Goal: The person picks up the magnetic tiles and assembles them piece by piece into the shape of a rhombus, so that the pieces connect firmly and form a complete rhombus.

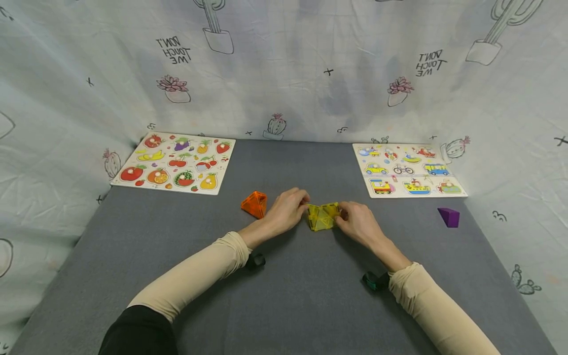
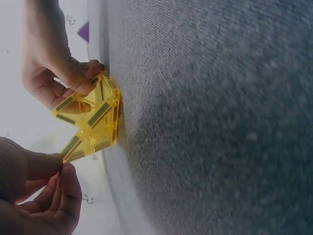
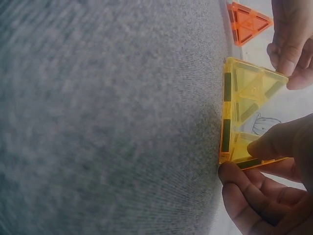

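Mid-bench on the grey felt-covered bench (image 1: 310,296): a cluster of translucent yellow plastic triangle tiles (image 1: 324,216), pinched at its left end by the left hand (image 1: 286,211) and at its right end by the right hand (image 1: 358,223). Seemingly partly raised off the surface. Just left, an orange translucent tile pyramid (image 1: 255,203); well right, a purple pyramid (image 1: 449,216).

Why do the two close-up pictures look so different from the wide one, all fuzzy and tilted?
Head view: even light, sharp, edges bowed by the wide lens. Left wrist view: turned sideways, grey table cloth soft, background washed out white behind the yellow tiles. Right wrist view: also sideways, cloth blurred, right hand dim and close.
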`<state>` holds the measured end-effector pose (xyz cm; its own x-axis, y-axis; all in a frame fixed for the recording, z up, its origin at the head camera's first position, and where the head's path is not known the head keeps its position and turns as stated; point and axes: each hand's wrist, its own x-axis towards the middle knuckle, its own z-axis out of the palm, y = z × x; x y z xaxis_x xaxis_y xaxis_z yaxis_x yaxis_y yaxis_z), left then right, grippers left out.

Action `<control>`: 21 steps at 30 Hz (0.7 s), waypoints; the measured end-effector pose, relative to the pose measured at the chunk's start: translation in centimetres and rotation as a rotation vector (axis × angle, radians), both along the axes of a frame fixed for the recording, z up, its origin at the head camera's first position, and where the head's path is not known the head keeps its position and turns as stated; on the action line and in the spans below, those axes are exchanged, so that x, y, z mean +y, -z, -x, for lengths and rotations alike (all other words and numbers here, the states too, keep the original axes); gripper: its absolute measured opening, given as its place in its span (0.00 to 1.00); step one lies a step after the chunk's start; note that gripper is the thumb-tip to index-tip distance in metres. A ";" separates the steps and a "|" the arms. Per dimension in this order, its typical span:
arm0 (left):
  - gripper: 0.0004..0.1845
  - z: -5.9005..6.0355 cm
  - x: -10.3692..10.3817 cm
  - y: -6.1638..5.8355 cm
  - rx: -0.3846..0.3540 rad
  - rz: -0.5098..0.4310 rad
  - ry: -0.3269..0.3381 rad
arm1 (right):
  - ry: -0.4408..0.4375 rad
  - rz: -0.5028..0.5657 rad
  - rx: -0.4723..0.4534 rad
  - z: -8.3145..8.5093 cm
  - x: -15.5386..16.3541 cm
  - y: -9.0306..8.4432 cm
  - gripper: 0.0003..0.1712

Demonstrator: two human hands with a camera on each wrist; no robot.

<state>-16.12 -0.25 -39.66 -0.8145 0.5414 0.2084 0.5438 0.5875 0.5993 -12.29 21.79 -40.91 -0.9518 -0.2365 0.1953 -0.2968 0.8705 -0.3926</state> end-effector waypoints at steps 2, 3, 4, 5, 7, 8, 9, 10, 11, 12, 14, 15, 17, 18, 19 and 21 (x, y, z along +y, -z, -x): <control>0.08 -0.1 0.1 0.0 -0.003 -0.008 0.010 | 0.000 0.004 0.006 0.0 0.0 0.0 0.10; 0.08 -0.1 0.2 0.1 -0.006 -0.009 0.017 | 0.001 0.004 0.009 0.0 0.0 0.0 0.10; 0.08 -0.2 0.3 0.1 -0.012 -0.008 0.025 | 0.001 0.004 0.012 0.0 -0.1 0.1 0.09; 0.09 -0.2 0.3 0.2 -0.017 -0.005 0.031 | 0.001 0.005 0.015 -0.1 -0.1 0.1 0.09; 0.09 -0.3 0.5 0.3 -0.026 0.000 0.041 | 0.002 0.003 0.019 -0.1 -0.1 0.1 0.09; 0.09 -0.4 0.6 0.3 -0.027 0.004 0.044 | 0.002 0.003 0.019 -0.1 -0.1 0.2 0.09; 0.09 -0.4 0.7 0.4 -0.025 0.008 0.044 | 0.002 0.001 0.021 -0.1 -0.1 0.2 0.09; 0.09 -0.4 0.8 0.4 -0.024 0.011 0.045 | 0.001 -0.001 0.023 -0.1 -0.1 0.3 0.09; 0.08 -0.4 0.9 0.4 -0.021 0.011 0.045 | 0.000 -0.003 0.026 -0.1 -0.1 0.3 0.10; 0.08 -0.5 1.0 0.5 -0.019 0.013 0.047 | 0.000 -0.005 0.028 -0.2 0.0 0.4 0.10; 0.08 -0.5 1.1 0.4 -0.019 0.016 0.050 | 0.000 -0.006 0.032 -0.2 0.0 0.4 0.09; 0.08 -0.5 1.2 0.4 -0.019 0.019 0.052 | 0.000 -0.006 0.035 -0.2 0.0 0.4 0.08; 0.09 -0.5 1.3 0.4 -0.022 0.026 0.056 | -0.002 -0.006 0.039 -0.2 -0.1 0.3 0.06; 0.09 -0.5 1.3 0.4 -0.024 0.030 0.058 | -0.004 -0.006 0.041 -0.2 -0.1 0.3 0.05; 0.09 -0.5 1.4 0.4 -0.022 0.034 0.062 | -0.006 -0.006 0.042 -0.2 -0.1 0.3 0.05; 0.10 -0.5 1.5 0.4 -0.014 0.043 0.072 | -0.007 -0.008 0.046 -0.2 -0.1 0.3 0.04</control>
